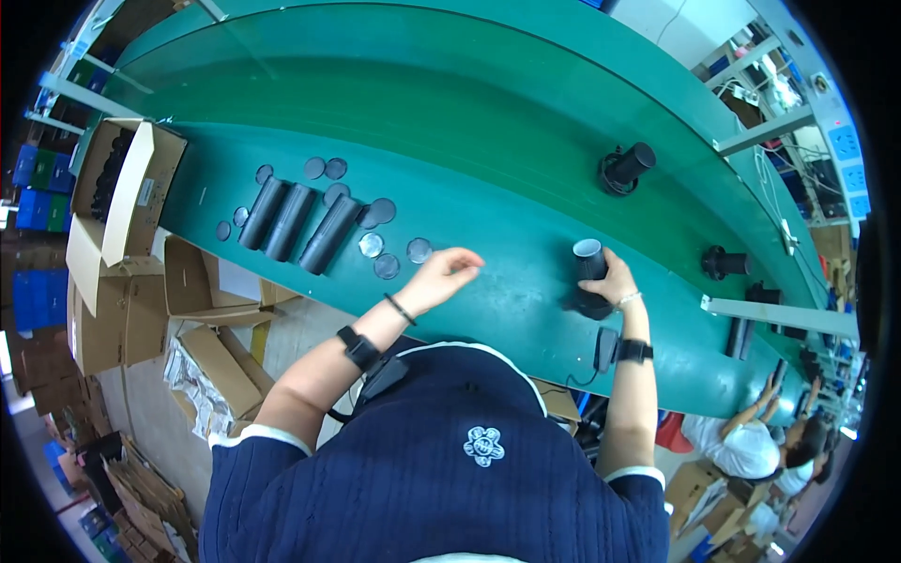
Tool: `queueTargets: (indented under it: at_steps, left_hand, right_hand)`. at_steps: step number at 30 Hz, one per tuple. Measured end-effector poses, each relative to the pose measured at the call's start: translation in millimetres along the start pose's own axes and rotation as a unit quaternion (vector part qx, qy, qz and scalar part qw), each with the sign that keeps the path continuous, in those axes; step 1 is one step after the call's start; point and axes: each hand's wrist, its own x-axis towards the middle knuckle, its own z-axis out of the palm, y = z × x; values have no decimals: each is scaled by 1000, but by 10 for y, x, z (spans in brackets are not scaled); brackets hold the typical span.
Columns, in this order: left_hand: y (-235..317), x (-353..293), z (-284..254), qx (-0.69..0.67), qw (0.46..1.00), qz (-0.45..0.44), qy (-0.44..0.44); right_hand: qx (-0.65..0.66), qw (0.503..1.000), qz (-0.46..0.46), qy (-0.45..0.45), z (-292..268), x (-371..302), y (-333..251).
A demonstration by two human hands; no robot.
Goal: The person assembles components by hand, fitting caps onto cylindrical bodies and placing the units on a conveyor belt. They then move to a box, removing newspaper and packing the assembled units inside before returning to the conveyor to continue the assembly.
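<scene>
My right hand (617, 281) is wrapped round a black cylinder (588, 267) that stands upright over the green bench, its pale round end facing up. A wider dark base shows below the fingers. My left hand (449, 276) hovers over the bench, fingers loosely bent and thumb a little apart, with nothing visible in it. Near it are a clear round cap (419, 251) and a dark round cap (387, 266). Farther left, three black tubes (330, 235) lie side by side, with several round dark caps (379, 211) scattered around them.
Two black flanged cylinders (627, 169) (725, 263) rest along the far right of the green bench (507, 319). An open cardboard box (131, 188) of black parts stands at the left end; more cartons (221, 371) sit below. Other people (746, 441) work at the far right.
</scene>
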Motion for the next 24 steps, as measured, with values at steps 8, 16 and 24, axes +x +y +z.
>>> queueTargets:
  at_steps: [8,16,24]
  left_hand:
    - [192,119,187,69,987,117,-90]
    - [4,138,-86,-15,988,117,-100]
    - [181,88,-131,232,937,241,-99]
  right_hand:
    - [282,952,-119,-21,935,-280,-1130]
    - [45,956,-287,47,818,-341,-1312]
    - [91,969,-231,-20,797,-306,-1447]
